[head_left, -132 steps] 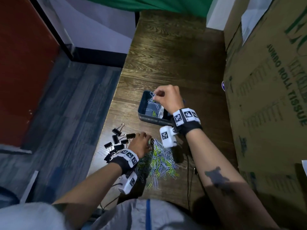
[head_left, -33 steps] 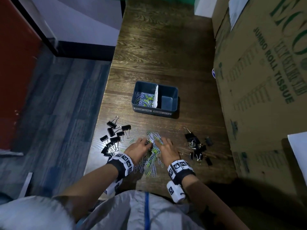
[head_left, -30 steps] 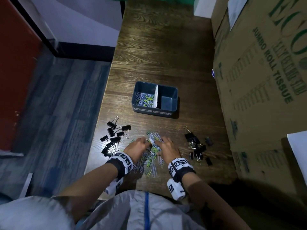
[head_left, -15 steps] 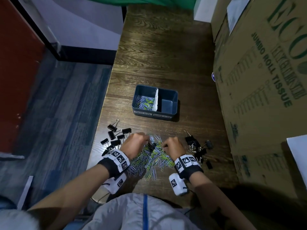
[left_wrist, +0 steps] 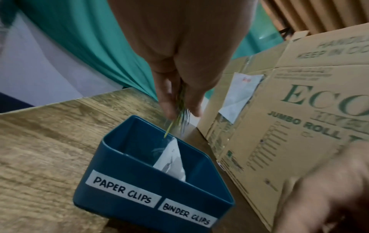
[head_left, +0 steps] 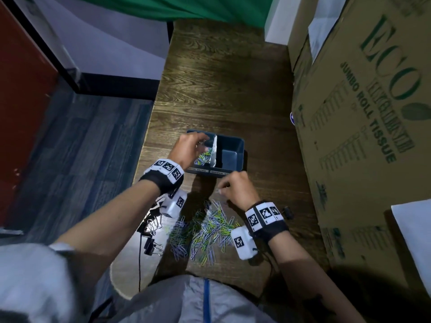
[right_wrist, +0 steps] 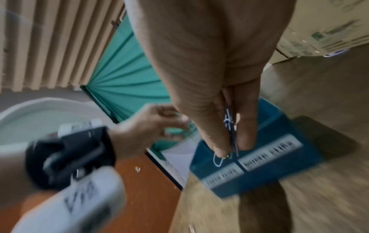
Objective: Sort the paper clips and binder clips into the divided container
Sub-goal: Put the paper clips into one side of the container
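Note:
The blue divided container stands mid-table, labelled PAPER CLIPS on the left and BINDER CLIPS on the right. A white divider splits it. Coloured paper clips lie in the left compartment. My left hand hovers over that compartment and pinches a few paper clips that hang down, blurred. My right hand pinches paper clips just in front of the container. A loose paper clip pile lies near me. Black binder clips lie at the left under my forearm.
A large cardboard box walls off the table's right side. One black binder clip shows beside my right wrist; others there are hidden. The table's left edge drops to the floor. A white sheet lies on the box.
Both hands have lifted off the paper clip pile with clips pinched. The left has travelled forward over the container's left compartment, and the right has risen to just in front of it.

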A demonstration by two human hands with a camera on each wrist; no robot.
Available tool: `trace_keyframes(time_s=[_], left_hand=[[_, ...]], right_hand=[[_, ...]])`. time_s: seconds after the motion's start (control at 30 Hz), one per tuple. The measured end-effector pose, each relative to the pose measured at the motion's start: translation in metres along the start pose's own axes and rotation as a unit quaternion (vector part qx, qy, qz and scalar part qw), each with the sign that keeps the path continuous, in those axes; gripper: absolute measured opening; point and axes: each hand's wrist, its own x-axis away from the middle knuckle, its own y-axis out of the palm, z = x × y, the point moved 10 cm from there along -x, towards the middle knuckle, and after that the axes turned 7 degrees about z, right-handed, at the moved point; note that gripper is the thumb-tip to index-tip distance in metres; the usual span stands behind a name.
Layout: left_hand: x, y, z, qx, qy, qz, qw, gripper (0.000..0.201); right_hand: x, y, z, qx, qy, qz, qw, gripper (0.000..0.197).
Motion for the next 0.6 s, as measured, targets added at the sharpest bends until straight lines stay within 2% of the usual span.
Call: trace_keyframes(time_s=[0.07, 0.17, 0.2, 0.33, 0.47, 0.6], left_hand=[[0.005, 0.004, -0.01, 0.004, -0.015, -0.011, 1.0, 0.04], [0.03, 0.001, -0.028, -0.003, -0.025, 0.017, 1.0, 0.037], [0.041, -0.007, -0.043, -0.016, -0.048, 0.031, 0.998, 0.038], [0.092, 0.026, -0.054, -0.035, -0.05, -0.054, 0.997, 0.036], [0.147, 0.05, -0.072, -0.074, -0.054, -0.126, 0.988, 0.024], [0.198, 0.065, -0.077, -0.111, -0.049, -0.177, 0.977, 0.012]], right_hand=[[-0.018, -0.013, -0.006, -0.014, 0.001, 0.016, 1.0, 0.006], [-0.053, -0.03, -0.02, -0.029, -0.006, 0.06, 0.998, 0.007], [-0.074, -0.028, -0.035, -0.028, -0.016, 0.056, 0.998, 0.008], [-0.11, -0.033, -0.045, -0.02, -0.011, 0.086, 0.996, 0.008], [-0.115, -0.007, -0.04, 0.034, 0.007, 0.053, 0.998, 0.032], [-0.083, 0.03, -0.017, 0.055, -0.01, 0.03, 0.998, 0.02]])
